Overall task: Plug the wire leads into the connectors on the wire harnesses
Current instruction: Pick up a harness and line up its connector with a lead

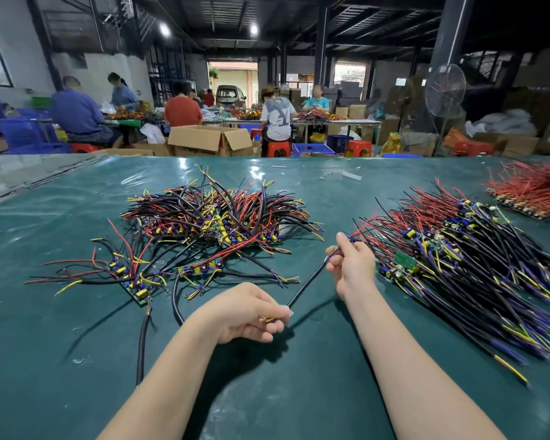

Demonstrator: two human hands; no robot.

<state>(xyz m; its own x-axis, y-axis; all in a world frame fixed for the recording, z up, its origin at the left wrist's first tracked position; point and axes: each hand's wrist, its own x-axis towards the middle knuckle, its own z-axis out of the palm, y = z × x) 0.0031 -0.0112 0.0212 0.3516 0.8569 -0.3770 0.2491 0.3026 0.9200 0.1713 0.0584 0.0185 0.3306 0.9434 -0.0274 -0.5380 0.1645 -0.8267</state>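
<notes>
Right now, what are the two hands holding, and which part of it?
One black sheathed cable, by both ends: the left hand pinches the near end, the right hand the far end.

The table cover [77, 328] is a green plastic sheet, smooth and glossy, with bright light reflections and small wrinkles. The cable [305, 288] raised above it has a black sheath that looks matt and smooth, while the thin wires [216, 217] in the pile have coloured plastic coating with a little shine. The box [200, 139] behind is plain matt cardboard, and the stool [278, 149] is shiny red plastic.
</notes>
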